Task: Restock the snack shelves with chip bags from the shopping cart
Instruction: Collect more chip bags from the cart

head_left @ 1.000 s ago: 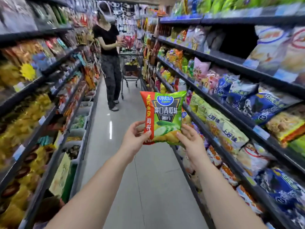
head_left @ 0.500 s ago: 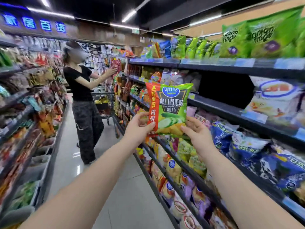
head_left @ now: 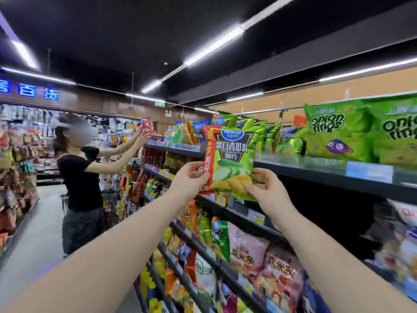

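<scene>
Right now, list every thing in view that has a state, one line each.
cucumber chip bag, sealed, upright, held clear of the shelves.
left hand, pinches the bag's lower left corner.
right hand, pinches the bag's lower right corner.
onion rings bags, upright on the top shelf.
other person, arms raised, holds a pink packet at the far shelf.

One wide-angle view looks from head height down the aisle (head_left: 40,222), tilted up toward the ceiling (head_left: 112,41). The right-hand shelves (head_left: 327,177) stand near; the far end lies left.
</scene>
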Tool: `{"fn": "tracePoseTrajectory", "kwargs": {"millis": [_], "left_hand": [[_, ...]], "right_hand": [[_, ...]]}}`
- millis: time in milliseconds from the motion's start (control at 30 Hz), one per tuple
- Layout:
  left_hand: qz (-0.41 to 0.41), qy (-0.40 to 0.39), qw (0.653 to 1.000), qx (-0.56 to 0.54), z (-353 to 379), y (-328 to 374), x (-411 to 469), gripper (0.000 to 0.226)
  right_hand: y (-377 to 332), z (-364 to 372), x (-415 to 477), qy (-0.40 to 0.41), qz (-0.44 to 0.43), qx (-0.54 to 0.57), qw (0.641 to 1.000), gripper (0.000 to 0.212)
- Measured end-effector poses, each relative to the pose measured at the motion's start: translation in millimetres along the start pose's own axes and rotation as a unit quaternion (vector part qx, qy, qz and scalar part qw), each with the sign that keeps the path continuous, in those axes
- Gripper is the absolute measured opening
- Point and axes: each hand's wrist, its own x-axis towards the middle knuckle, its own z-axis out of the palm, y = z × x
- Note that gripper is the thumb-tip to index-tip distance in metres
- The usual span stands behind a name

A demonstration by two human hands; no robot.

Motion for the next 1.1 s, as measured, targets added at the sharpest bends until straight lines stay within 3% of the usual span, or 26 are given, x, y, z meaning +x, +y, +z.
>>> {"fn": "tracePoseTrajectory", "kwargs": {"millis": [300, 500, 633, 833, 933, 1100], "left_hand": [[0.088, -0.062, 0.993, -0.041, 15, -17, 166, 0.029], [0.106, -0.137, 0.981, -0.088, 36, -19, 274, 0.031], [0.095, -0.2, 0.97, -0.096, 69, -15, 320, 0.042], [0.023, -0.286, 0.942, -0.176, 117, -13, 337, 0.03], [0.005, -0.321, 0.933, -0.162, 137, -6, 343, 0.035], [-0.088, -0.34, 0.924, -0.148, 162, 5, 370, 0.058]], "right_hand": [[17, 25, 119, 0.09, -0.071, -0.123, 0.986, 0.072], [5, 25, 188, 0.141, -0.086, -0.261, 0.951, 0.075], [8, 11, 225, 0.174, -0.013, -0.287, 0.942, 0.076], [16, -19, 264, 0.271, 0.079, -0.163, 0.945, 0.061], [7, -30, 277, 0.304, 0.115, -0.139, 0.935, 0.055], [3, -47, 295, 0.26, 0.194, -0.157, 0.933, 0.046]]}}
